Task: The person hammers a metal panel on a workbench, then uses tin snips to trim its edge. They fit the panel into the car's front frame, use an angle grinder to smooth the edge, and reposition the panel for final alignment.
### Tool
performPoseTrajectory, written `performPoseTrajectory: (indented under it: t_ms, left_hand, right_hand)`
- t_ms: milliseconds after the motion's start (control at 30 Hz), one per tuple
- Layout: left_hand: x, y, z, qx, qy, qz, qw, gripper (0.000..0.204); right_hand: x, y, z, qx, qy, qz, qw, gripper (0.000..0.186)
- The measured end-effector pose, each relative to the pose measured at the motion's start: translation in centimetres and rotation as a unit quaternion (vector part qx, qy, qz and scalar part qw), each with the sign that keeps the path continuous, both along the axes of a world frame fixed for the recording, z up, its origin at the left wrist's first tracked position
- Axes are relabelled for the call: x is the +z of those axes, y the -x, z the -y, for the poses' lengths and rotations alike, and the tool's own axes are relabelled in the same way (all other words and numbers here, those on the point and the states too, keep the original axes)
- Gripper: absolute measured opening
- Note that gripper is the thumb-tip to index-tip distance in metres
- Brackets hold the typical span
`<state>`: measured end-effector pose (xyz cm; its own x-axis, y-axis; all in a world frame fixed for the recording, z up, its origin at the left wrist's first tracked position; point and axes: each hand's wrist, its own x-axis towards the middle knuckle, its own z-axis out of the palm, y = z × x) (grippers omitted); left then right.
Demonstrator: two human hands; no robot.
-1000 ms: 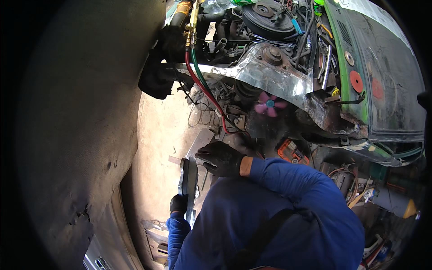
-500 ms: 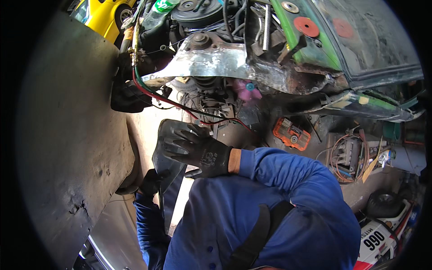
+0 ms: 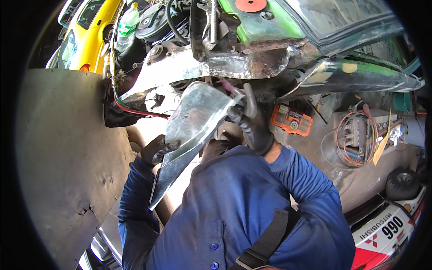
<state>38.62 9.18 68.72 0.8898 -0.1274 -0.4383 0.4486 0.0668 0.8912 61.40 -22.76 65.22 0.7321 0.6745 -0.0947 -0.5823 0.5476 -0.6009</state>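
Observation:
A bent grey sheet-metal panel point(image 3: 194, 118) is held up in front of me, tilted, its narrow folded end pointing down toward my body. My left hand point(image 3: 157, 149), in a black glove, is closed on its left edge, thumb over the face. On the opposite side my right hand point(image 3: 253, 123), also gloved in black, grips the upper right edge, with one finger raised. Fingers behind the panel are hidden. Just beyond its top end lies the bare-metal inner fender point(image 3: 166, 67) of a green car, whose engine bay is exposed.
A large metal sheet point(image 3: 63, 148) stands at my left. A plastic bottle point(image 3: 128, 27) sits in the engine bay. Red and green hoses point(image 3: 130, 109) hang along the fender. An orange tool case point(image 3: 291, 119) and a coiled cable point(image 3: 344, 139) lie on the floor at right.
My right hand has gone from lying spread on the panel to gripping its right edge. The panel is raised and turned, its face now brighter. The view has shifted.

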Motion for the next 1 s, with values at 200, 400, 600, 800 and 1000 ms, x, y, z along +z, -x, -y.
performPoseTrajectory:
  t_ms: [200,400,600,800,1000]
  left_hand:
    - [-3.9,-6.3,0.7,-0.157,-0.115,-0.04,0.98,0.056]
    - [-7.9,-11.2,3.3,-0.168,0.028,0.045,0.984,0.055]
    - [-6.6,-16.3,2.9,-0.419,-0.31,0.131,0.844,0.061]
    - [0.8,-15.0,-3.2,-0.161,0.027,-0.207,0.965,0.062]
    - [8.7,-9.6,-9.3,-0.205,-0.113,-0.13,0.964,0.057]
  right_hand:
    - [-0.2,-0.2,3.3,0.039,-0.06,-0.108,0.992,0.099]
    - [0.2,-0.5,4.4,0.026,-0.104,-0.107,0.988,0.105]
    - [-0.8,-0.4,2.5,-0.04,-0.025,-0.161,0.986,0.069]
    - [-0.7,-1.2,0.6,-0.119,0.001,-0.204,0.972,0.05]
    - [-0.6,-1.5,0.9,-0.16,0.155,-0.223,0.949,0.06]
